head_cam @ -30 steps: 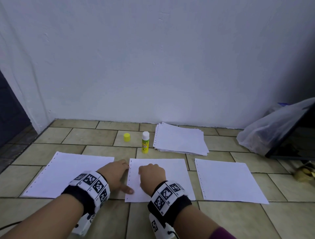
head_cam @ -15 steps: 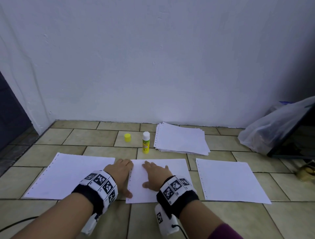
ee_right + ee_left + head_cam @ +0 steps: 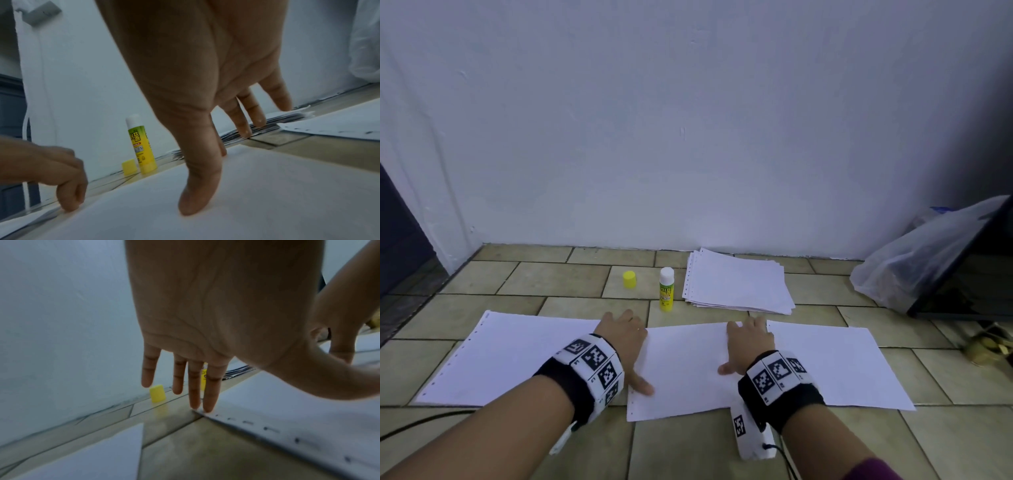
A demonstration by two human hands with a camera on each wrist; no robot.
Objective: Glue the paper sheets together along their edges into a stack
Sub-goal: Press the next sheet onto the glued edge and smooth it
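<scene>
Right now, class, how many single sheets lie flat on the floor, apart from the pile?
3: left sheet, middle sheet under both hands, right sheet. None looks hidden.

Head view looks down at floor; wrist views, low, share glue stick [image 3: 141, 144].

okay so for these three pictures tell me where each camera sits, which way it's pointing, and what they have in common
Head: worn on the head, looking forward and down at the tiled floor and wall; both forearms, left hand and right hand on the middle sheet.
Left wrist: under the left hand, looking along its fingers toward the wall.
Right wrist: under the right hand, looking along its fingers; the left hand shows too.
Shared: the glue stick and yellow cap show in all three.
</scene>
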